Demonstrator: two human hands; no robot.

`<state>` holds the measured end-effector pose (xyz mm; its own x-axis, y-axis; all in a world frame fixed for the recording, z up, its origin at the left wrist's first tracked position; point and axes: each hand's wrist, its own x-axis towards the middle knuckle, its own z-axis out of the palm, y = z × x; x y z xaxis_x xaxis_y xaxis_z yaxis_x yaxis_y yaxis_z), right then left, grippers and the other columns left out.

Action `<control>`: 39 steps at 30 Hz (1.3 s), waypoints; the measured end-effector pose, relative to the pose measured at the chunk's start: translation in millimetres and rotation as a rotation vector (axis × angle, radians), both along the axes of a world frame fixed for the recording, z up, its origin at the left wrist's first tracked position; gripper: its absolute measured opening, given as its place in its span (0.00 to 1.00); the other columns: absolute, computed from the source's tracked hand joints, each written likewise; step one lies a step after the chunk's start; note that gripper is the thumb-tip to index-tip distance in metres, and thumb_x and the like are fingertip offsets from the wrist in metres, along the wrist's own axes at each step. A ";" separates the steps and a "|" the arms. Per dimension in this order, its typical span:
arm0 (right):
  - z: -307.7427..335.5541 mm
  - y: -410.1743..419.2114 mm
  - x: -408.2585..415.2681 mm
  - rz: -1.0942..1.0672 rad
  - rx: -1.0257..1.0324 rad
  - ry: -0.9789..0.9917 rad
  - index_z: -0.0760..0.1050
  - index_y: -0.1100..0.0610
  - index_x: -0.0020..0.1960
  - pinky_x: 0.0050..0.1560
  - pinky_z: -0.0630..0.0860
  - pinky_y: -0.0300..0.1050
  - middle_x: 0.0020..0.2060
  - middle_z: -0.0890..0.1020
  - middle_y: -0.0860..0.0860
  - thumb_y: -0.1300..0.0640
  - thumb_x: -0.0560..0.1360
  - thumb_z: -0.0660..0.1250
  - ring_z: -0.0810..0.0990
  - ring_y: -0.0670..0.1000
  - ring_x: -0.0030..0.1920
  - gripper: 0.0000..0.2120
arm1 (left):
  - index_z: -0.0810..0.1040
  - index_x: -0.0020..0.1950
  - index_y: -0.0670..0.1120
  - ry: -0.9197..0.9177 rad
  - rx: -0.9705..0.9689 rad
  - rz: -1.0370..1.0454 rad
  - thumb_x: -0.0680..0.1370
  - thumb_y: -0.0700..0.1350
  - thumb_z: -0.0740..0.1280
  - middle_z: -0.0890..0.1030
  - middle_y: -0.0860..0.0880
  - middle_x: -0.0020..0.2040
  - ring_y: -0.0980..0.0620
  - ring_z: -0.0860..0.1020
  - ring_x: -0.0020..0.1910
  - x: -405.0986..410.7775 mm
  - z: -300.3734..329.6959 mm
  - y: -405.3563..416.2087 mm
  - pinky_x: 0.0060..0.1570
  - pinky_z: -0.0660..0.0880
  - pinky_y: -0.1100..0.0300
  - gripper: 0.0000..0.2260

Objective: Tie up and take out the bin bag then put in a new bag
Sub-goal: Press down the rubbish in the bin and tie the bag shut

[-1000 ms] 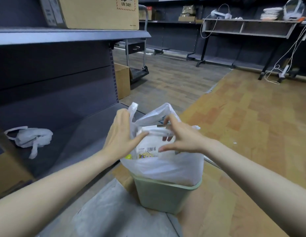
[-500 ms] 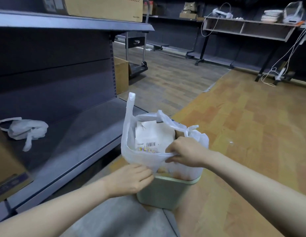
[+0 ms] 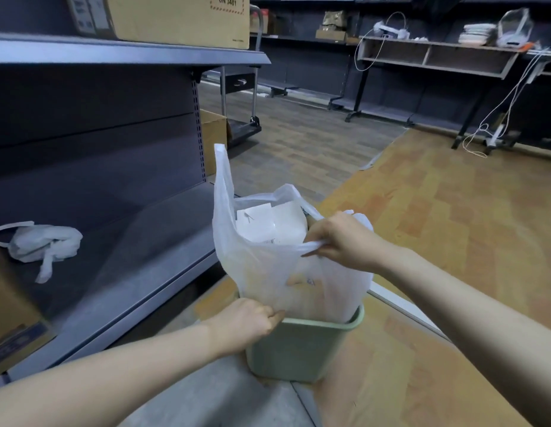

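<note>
A pale green bin (image 3: 302, 352) stands on the floor in front of me. A white translucent bin bag (image 3: 268, 272) full of paper rubbish rises out of it, one handle standing up at the left. My right hand (image 3: 339, 241) grips the bag's near top edge and holds it up. My left hand (image 3: 246, 323) pinches the bag's lower skirt at the bin's near left rim. A crumpled white spare bag (image 3: 41, 245) lies on the low grey shelf to the left.
A grey shelving unit (image 3: 129, 53) runs along the left, with cardboard boxes (image 3: 178, 16) on top. A cart (image 3: 240, 124) and another box stand behind it. Wooden floor (image 3: 453, 226) stretches to the right. Benches and cables line the far wall.
Both hands left the bag's handles. My left hand dropped to the bin's rim and took the bag's skirt. My right hand took the near edge and raised the bag further out.
</note>
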<state>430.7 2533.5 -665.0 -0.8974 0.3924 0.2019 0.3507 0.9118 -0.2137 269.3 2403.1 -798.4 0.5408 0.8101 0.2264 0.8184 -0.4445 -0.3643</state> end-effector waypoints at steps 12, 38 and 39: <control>39.3 -0.3 -1.1 -0.009 -0.121 0.089 0.79 0.66 0.36 0.35 0.65 0.38 0.27 0.78 0.55 0.67 0.71 0.68 0.71 0.45 0.30 0.05 | 0.85 0.39 0.51 -0.040 -0.030 -0.039 0.60 0.43 0.67 0.77 0.55 0.25 0.56 0.76 0.21 12.8 -2.0 -5.6 0.16 0.63 0.65 0.11; 66.3 7.4 28.4 -0.139 -0.270 0.369 0.75 0.55 0.34 0.34 0.58 0.43 0.27 0.65 0.48 0.43 0.70 0.72 0.61 0.46 0.30 0.16 | 0.71 0.44 0.42 -1.602 -0.017 0.751 0.83 0.47 0.54 0.73 0.47 0.38 0.48 0.71 0.39 -39.3 148.8 108.7 0.36 0.64 0.59 0.13; 68.1 9.8 27.8 -0.154 -0.294 0.401 0.76 0.54 0.36 0.36 0.61 0.43 0.29 0.68 0.46 0.39 0.71 0.67 0.64 0.45 0.31 0.18 | 0.72 0.48 0.43 -1.693 0.018 0.691 0.84 0.47 0.50 0.77 0.47 0.42 0.49 0.73 0.42 -36.3 149.4 108.4 0.42 0.66 0.59 0.14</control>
